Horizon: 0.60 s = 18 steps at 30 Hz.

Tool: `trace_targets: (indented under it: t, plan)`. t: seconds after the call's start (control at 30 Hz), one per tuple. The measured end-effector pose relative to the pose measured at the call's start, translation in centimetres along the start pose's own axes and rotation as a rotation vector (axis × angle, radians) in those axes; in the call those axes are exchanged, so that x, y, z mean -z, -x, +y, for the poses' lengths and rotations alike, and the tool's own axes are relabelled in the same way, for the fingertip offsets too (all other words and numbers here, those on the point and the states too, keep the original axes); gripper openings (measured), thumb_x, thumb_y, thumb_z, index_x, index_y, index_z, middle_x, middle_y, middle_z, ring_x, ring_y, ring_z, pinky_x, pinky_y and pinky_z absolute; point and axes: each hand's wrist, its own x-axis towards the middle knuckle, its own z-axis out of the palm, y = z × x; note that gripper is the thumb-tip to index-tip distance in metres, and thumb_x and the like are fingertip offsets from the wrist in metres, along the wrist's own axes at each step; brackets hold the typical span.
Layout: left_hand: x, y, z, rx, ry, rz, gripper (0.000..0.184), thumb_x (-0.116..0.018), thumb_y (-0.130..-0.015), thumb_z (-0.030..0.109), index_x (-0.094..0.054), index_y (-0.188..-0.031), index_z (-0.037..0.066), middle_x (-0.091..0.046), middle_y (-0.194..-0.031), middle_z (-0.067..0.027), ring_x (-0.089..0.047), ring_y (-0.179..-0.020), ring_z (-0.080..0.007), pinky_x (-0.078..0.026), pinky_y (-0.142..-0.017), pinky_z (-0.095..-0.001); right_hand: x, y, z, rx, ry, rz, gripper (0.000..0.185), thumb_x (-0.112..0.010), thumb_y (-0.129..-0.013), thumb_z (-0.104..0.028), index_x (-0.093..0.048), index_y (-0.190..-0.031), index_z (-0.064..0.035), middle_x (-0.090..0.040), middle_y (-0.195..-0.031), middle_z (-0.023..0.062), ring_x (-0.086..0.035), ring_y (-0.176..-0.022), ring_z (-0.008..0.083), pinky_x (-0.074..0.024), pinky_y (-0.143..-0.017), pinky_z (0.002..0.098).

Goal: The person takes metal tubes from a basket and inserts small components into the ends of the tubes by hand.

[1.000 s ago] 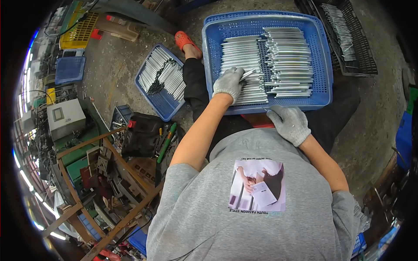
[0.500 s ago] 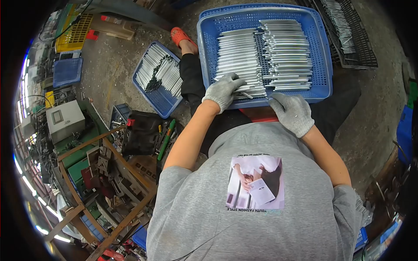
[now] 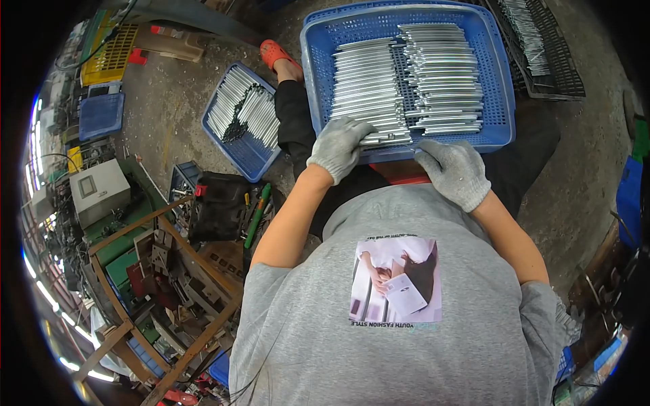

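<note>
A blue plastic basket point(image 3: 502, 128) sits in front of me, holding two side-by-side stacks of shiny metal rods point(image 3: 369, 81). My left hand point(image 3: 338, 149), in a grey knit glove, reaches over the basket's near left side. Its fingers curl on the nearest rods of the left stack; the fingertips are partly hidden. My right hand point(image 3: 455, 174), gloved alike, is at the near rim, below the right stack. Its fingers bend over the rim with the thumb below, and no rod shows in it. The nearest rods lie roughly level.
A smaller blue basket point(image 3: 254, 159) with more rods stands on the floor at left. A dark crate point(image 3: 558, 86) holds rods at upper right. Beside my left arm are a black tool case point(image 3: 220, 210), a green marker-like tool point(image 3: 257, 216) and a wooden frame point(image 3: 196, 348).
A rod that stuck out at a slant by my left hand now lies nearly level with the stack. My left hand has shifted slightly left and down; the right hand has barely moved.
</note>
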Motion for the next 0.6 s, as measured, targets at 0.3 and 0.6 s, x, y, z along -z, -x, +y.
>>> trace_targets:
  t: [0.3,0.6]
  plan:
    - [0.8,2.4,1.5,0.100,0.313,0.020,0.036,-0.063,-0.081,-0.003,-0.070,-0.116,0.005,-0.071,-0.101,-0.0105,-0.064,-0.087,-0.0300,-0.049,-0.083,-0.0396,0.9,0.2,-0.9,0.182,-0.016,0.062,0.013,-0.068,-0.092,-0.022,-0.076,-0.094,-0.0107,-0.073,-0.069,0.0054,-0.063,-0.056,0.0273,-0.0502,-0.067,0.0352]
    - [1.0,2.9,3.5,0.072,0.230,0.080,0.030,-0.068,-0.081,0.005,-0.072,-0.111,0.009,-0.070,-0.097,-0.0064,-0.063,-0.085,-0.0286,-0.047,-0.084,-0.0375,1.2,-0.1,-1.2,0.158,0.053,-0.058,0.012,-0.068,-0.093,-0.021,-0.076,-0.091,-0.0117,-0.073,-0.070,0.0043,-0.064,-0.060,0.0252,-0.0502,-0.073,0.0344]
